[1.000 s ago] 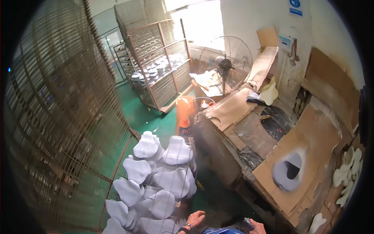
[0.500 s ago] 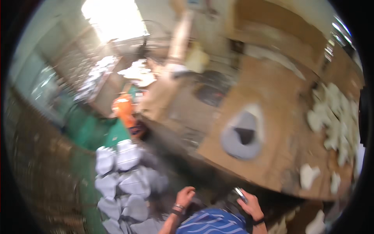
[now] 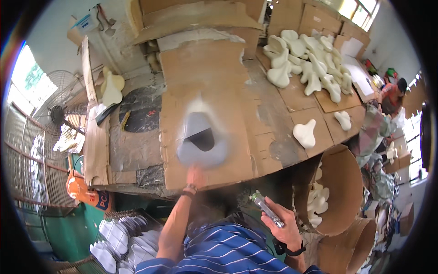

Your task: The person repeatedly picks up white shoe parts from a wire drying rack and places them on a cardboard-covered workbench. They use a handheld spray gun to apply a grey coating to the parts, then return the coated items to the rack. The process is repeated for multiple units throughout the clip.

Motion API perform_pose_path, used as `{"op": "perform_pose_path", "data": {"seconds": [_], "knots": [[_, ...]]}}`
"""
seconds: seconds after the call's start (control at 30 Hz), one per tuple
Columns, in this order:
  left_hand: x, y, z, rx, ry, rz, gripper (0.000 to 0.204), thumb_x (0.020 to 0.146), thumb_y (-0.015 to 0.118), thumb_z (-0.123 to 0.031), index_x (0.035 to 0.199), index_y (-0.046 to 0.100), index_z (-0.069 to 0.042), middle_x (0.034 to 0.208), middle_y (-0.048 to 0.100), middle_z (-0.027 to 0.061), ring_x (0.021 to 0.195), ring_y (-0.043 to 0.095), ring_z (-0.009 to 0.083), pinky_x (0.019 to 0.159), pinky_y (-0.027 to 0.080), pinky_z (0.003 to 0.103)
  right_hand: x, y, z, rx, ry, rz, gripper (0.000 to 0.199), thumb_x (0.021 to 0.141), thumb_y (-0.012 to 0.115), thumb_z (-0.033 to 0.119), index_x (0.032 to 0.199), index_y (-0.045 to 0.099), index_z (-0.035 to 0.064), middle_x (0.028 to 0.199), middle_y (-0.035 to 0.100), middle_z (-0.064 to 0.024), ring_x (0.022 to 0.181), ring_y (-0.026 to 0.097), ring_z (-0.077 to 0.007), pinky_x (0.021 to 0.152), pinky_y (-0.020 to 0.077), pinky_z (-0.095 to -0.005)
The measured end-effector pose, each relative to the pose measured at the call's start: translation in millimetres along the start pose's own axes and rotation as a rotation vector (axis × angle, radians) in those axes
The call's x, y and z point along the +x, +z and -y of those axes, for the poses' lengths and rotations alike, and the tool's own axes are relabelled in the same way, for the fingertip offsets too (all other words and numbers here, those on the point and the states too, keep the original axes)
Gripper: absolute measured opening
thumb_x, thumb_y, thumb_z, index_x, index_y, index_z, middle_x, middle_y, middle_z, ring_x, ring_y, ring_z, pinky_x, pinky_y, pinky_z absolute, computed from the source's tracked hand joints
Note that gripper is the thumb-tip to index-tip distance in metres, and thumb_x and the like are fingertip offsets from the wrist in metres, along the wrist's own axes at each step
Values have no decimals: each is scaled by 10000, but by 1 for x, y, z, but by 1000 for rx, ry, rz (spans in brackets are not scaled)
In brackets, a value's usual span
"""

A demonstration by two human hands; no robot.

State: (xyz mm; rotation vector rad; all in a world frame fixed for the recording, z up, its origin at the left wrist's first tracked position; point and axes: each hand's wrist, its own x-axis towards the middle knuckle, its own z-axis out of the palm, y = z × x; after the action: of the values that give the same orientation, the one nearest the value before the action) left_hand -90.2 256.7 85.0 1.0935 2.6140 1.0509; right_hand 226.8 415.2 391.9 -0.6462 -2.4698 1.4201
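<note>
My left hand (image 3: 196, 177) reaches over the table's front edge to the near rim of a grey, rounded triangular shape (image 3: 197, 122) on the cardboard. Its fingers are smeared by motion, and whether they touch the shape is unclear. A dark patch (image 3: 204, 141) marks the shape's middle, and pale spray haze surrounds it. My right hand (image 3: 285, 224) is closed around a silver spray gun (image 3: 269, 211) with a greenish tip, held before my body below the table edge.
Cream saddle-shaped foam pieces (image 3: 315, 61) are heaped at the far right, with a loose piece (image 3: 305, 134) nearer. A cardboard drum (image 3: 344, 194) holds more at right. Grey pieces (image 3: 119, 235) lie on a wire rack at lower left. A person (image 3: 393, 98) is at far right.
My view has swung right, moving the table toward the picture's middle. My left hand has gone forward from beside my body to the grey shape. The spray gun stays in my right hand.
</note>
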Motion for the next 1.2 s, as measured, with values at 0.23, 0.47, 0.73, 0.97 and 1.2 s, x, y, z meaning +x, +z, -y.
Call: {"op": "perform_pose_path", "data": {"seconds": [0.23, 0.47, 0.73, 0.97, 1.2], "knots": [[17, 16, 20, 19, -2, 82, 234, 659, 623, 19, 822, 704, -127, 1289, 642, 46, 1215, 560, 354, 984, 488, 449, -39, 7, 47, -27, 69, -111, 497, 854, 788, 51, 1327, 650, -16, 925, 718, -149, 748, 679, -244, 706, 531, -321], [11, 24, 32, -33, -12, 42, 259, 652, 614, 27, 832, 712, -132, 1244, 652, 70, 1214, 564, 347, 1012, 473, 442, -37, 20, 74, -77, 38, -91, 493, 855, 793, 63, 1322, 654, -18, 914, 712, -156, 722, 670, -248, 678, 520, -323], [-5, -13, 31, -506, -90, -75, 325, 713, 552, 85, 952, 701, -78, 1130, 681, 111, 1116, 632, 293, 971, 493, 354, 8, 24, 92, -141, -116, -181, 577, 805, 786, -35, 1359, 629, 5, 940, 710, -165, 784, 709, -299, 715, 552, -342], [-138, -53, 67, -808, -520, 15, 234, 791, 566, 89, 963, 693, -6, 935, 744, 78, 912, 703, 162, 854, 543, 281, 4, 9, 84, -203, -37, 89, 593, 799, 792, -13, 1367, 624, 17, 989, 726, -178, 839, 717, -342, 761, 569, -362], [-240, -54, 119, -742, -827, -5, 331, 733, 471, 78, 966, 689, -9, 899, 721, 85, 856, 706, 189, 742, 570, 299, 33, 21, 89, -142, -84, -128, 588, 803, 786, -44, 1368, 632, 11, 951, 721, -168, 788, 710, -285, 712, 554, -341]]}}
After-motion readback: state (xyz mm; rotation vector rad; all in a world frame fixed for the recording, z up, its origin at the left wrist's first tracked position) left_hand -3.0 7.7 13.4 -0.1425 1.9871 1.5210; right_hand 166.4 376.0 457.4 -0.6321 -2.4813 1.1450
